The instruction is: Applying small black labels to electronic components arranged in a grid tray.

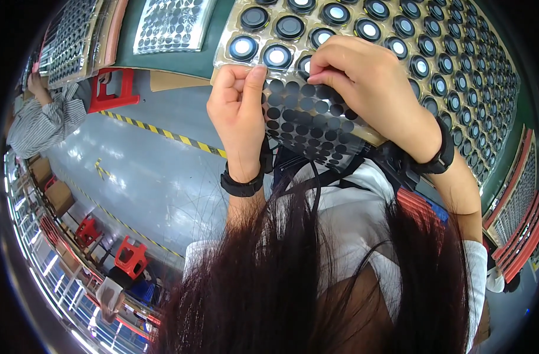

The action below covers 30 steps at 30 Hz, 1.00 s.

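Note:
My left hand (238,106) pinches the upper left corner of a clear sheet of round black stickers (302,117) between thumb and fingers. The sheet hangs over the near edge of a tray and curves down toward my lap. My right hand (369,82) is over the sheet's top edge, with thumb and forefinger closed in a pinch; what lies between them is hidden. Beyond both hands is a clear plastic tray (269,36) holding rows of round black parts, many with a pale, shiny centre. One such part (277,56) sits just above my left thumb.
On the green table (128,50) lies another sheet of black dots (171,26). Stacked trays (74,44) are at the far left, near a person in a striped sleeve (51,121). A red stool (119,88) stands below them. More trays (514,200) are stacked at the right.

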{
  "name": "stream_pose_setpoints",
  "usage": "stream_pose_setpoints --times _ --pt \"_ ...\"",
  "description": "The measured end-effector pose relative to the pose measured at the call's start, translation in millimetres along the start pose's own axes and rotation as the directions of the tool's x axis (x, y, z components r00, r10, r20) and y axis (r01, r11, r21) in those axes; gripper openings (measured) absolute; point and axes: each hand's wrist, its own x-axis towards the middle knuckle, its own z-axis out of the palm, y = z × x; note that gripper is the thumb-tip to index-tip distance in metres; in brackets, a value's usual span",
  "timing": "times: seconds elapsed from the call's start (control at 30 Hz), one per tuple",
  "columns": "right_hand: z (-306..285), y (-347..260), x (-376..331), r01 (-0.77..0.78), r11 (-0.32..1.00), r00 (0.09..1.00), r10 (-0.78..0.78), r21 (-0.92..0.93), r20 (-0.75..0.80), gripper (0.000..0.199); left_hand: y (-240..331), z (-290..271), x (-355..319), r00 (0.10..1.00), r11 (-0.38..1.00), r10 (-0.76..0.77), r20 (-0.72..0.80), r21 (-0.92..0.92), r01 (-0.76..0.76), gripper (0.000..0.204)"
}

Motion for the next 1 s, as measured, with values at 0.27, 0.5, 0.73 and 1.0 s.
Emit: stream_pose_setpoints --times 0.27,0.5,0.73,1.0 --pt "-19.5 11.8 17.2 -0.097 0.965 0.995 0.100 0.242 -0.002 0.010 -3.8 -3.3 2.0 1.000 1.000 0.012 0.000 0.000 -0.012 0.015" --pt "-21.0 17.3 26.7 -0.293 0.925 0.956 0.292 0.244 0.041 0.011 -5.5 -3.9 2.8 1.000 1.000 -0.003 0.018 0.018 0.003 0.015" --pt "-20.1 18.2 27.1 -0.357 0.895 0.933 0.355 0.267 0.058 0.011 -6.5 -2.3 4.2 1.000 1.000 0.020 0.016 0.000 -0.020 0.014" --pt "-19.2 19.1 26.0 -0.335 0.916 0.942 0.328 0.222 0.068 0.012 -8.1 -1.9 4.4 0.999 1.000 0.030 0.012 -0.006 -0.030 0.014"
